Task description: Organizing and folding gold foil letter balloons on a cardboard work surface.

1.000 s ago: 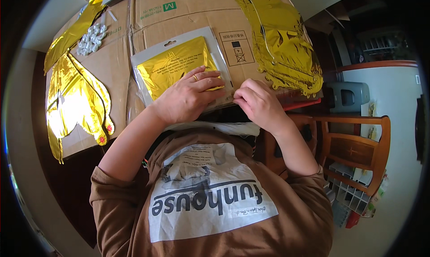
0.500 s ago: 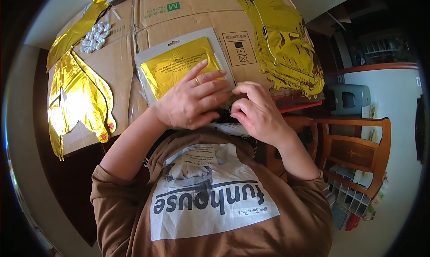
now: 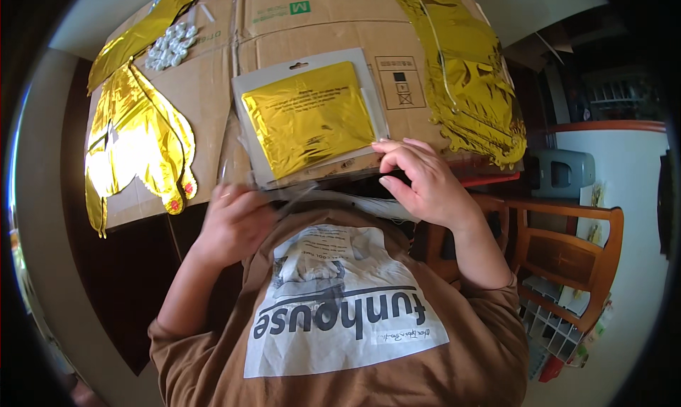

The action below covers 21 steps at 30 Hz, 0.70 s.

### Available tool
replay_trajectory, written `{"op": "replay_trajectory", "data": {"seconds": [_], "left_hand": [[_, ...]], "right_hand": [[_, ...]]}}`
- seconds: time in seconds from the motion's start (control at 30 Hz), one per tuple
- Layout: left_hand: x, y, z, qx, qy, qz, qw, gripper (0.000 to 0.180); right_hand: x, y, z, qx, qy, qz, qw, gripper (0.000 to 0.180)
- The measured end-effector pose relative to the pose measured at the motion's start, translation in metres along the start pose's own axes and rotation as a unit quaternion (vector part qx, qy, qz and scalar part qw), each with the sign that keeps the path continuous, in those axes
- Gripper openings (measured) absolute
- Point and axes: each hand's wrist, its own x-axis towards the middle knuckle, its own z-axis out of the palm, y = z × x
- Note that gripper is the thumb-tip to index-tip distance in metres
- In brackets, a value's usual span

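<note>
A flat package of folded gold foil, in a clear sleeve with a grey card backing, lies at the near edge of the cardboard. My left hand is beside its lower left corner, blurred by motion with the fingers curled in. From it a clear plastic strip trails to the right, also smeared. My right hand is at the package's lower right corner, its fingertips touching there. The thumb stands apart from the bent fingers, and nothing shows between them.
Gold foil balloons lie at the left of the cardboard sheet, with white, shiny bead-like pieces above them. More gold foil lies at the right. A wooden chair and a grey plastic stool stand to the right.
My left hand has moved off the package, left and down, its spread fingers now curled. My right hand has shifted slightly right, thumb and fingers further apart. The gold package is uncovered.
</note>
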Motion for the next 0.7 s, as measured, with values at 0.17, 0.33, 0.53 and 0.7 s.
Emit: {"op": "replay_trajectory", "data": {"seconds": [0.17, 0.33, 0.53, 0.7], "left_hand": [[-0.189, -0.066, -0.017, 0.164, -0.04, -0.22, 0.961, 0.009], [-0.38, -0.18, 0.039, 0.242, -0.061, -0.522, 0.816, 0.01], [-0.442, -0.266, 0.087, 0.203, -0.067, -0.763, 0.61, 0.027], [-0.448, -0.273, 0.095, 0.145, -0.092, -0.786, 0.594, 0.038]], "right_hand": [[-0.001, -0.002, -0.001, 0.013, 0.006, 0.011, 1.0, 0.028], [-0.001, -0.005, 0.001, -0.012, 0.0, 0.0, 1.0, 0.032], [0.0, -0.008, 0.006, -0.021, 0.015, -0.005, 1.0, 0.039], [-0.004, -0.008, 0.008, -0.151, 0.035, -0.059, 0.986, 0.053]]}}
